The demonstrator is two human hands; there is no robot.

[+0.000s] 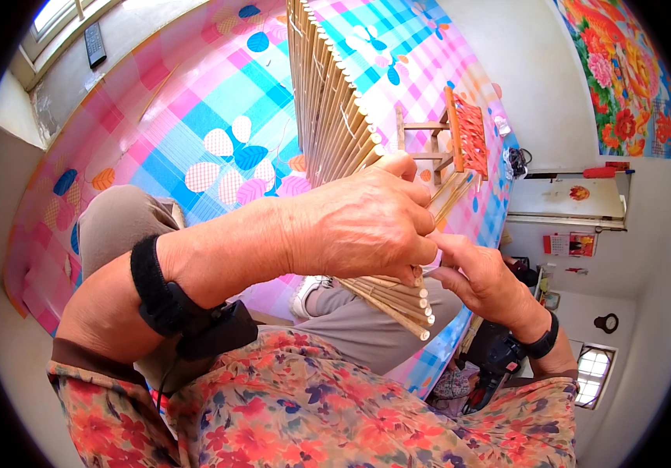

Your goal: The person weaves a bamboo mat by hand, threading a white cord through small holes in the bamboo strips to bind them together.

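Note:
A mat of pale, straw-coloured stalks, tied side by side with thin cord, runs from the far edge toward my lap. Its near end rests over my grey trousers, the cut stalk ends facing right. My left hand lies across the mat with its fingers curled together at those ends. Just right of it, my right hand is closed, thumb and forefinger bent close to the left fingertips. Whatever is pinched between the fingers is hidden or too fine to see. A few loose stalks lie beyond my right hand.
I sit on a pink and blue checked, flowered sheet. A small wooden stool with a red woven seat lies on it beyond my hands. A remote control rests on the sill at far left. Black straps circle both forearms.

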